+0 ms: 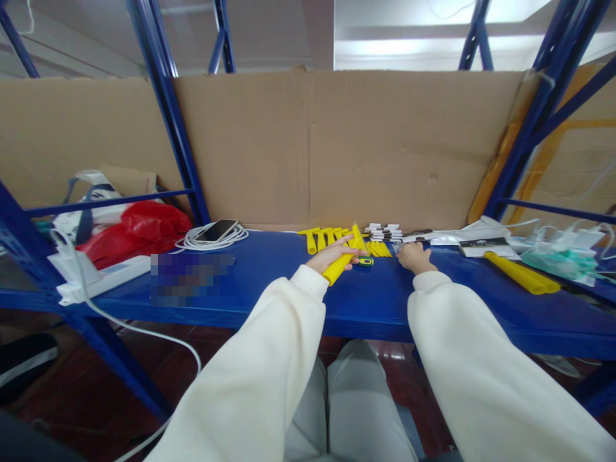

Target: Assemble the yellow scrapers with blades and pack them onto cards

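Observation:
My left hand is wrapped round a yellow plastic handle, which is tilted with its upper end pointing away from me. Past that hand, several similar yellow T-shaped pieces lie in a row. My right hand is at the tabletop, fingers drawn together beside a small pile of tiny grey parts; whatever is in its fingertips is hidden. Between the hands are flat yellow pieces and a green-and-black screwdriver handle. Stacked small white-and-black packets sit just behind them.
On the blue tabletop, a phone rests on a coiled white cable at left, near a red bag and white power strip. Yellow rolled sheets lie right. Cardboard stands behind.

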`<act>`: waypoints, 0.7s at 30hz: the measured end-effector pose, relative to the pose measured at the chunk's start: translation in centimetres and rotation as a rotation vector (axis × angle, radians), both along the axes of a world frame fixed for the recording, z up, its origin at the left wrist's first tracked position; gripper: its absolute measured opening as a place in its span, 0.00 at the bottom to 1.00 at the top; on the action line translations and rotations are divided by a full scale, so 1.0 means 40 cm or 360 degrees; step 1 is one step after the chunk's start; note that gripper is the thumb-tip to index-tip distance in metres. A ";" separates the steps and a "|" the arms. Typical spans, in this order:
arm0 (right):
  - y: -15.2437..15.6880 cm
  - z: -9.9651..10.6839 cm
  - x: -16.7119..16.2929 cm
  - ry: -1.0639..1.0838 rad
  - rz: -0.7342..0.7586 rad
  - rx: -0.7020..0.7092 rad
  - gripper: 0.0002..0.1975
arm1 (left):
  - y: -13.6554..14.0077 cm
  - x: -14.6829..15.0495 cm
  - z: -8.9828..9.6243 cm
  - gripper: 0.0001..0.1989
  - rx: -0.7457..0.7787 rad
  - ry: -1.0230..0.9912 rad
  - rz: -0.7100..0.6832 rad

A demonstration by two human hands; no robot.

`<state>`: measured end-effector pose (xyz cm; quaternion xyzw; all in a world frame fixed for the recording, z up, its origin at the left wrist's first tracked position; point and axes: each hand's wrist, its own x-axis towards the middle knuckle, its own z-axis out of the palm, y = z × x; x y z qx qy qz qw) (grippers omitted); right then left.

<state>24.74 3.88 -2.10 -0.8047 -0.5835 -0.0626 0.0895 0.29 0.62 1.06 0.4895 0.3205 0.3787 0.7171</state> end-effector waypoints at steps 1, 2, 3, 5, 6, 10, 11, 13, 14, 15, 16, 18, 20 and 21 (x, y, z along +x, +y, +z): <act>-0.003 0.002 -0.002 -0.0004 0.0020 0.0000 0.21 | 0.001 0.000 -0.001 0.45 -0.0001 -0.0013 -0.0010; -0.007 0.003 -0.004 -0.0007 0.0037 -0.0001 0.20 | 0.001 0.000 -0.001 0.45 -0.0002 -0.0022 -0.0021; -0.010 0.005 -0.006 -0.0009 0.0052 -0.0001 0.20 | 0.001 0.000 -0.002 0.45 -0.0005 -0.0028 -0.0028; -0.017 0.010 -0.010 -0.0018 0.0081 0.0008 0.19 | -0.002 0.001 0.000 0.45 -0.0010 -0.0028 -0.0024; -0.020 0.012 -0.013 -0.0025 0.0095 0.0009 0.19 | -0.005 0.001 0.002 0.44 -0.0010 -0.0023 -0.0012; -0.029 0.019 -0.024 -0.0061 0.0151 -0.0011 0.20 | -0.019 0.004 0.011 0.40 0.0002 0.0023 0.0048; -0.030 0.019 -0.026 -0.0066 0.0162 -0.0014 0.20 | -0.022 0.004 0.013 0.40 0.0003 0.0035 0.0055; -0.031 0.017 -0.026 -0.0071 0.0185 -0.0005 0.20 | -0.024 0.004 0.015 0.40 0.0007 0.0050 0.0065; -0.030 0.014 -0.023 -0.0070 0.0192 0.0005 0.19 | -0.023 0.003 0.014 0.40 0.0011 0.0054 0.0067; -0.027 0.011 -0.020 -0.0065 0.0202 0.0025 0.19 | -0.022 0.003 0.013 0.40 0.0016 0.0055 0.0066; -0.022 0.008 -0.016 -0.0052 0.0213 0.0060 0.18 | -0.019 0.003 0.012 0.41 0.0024 0.0055 0.0062; -0.006 0.002 -0.008 0.0030 0.0237 0.0194 0.15 | -0.013 0.002 0.008 0.42 0.0039 0.0056 0.0047; 0.016 0.001 -0.008 0.0218 0.0309 0.0406 0.11 | -0.008 0.001 0.005 0.43 0.0050 0.0068 0.0033; 0.027 0.002 -0.012 0.0351 0.0383 0.0529 0.09 | -0.006 0.001 0.005 0.43 0.0055 0.0077 0.0028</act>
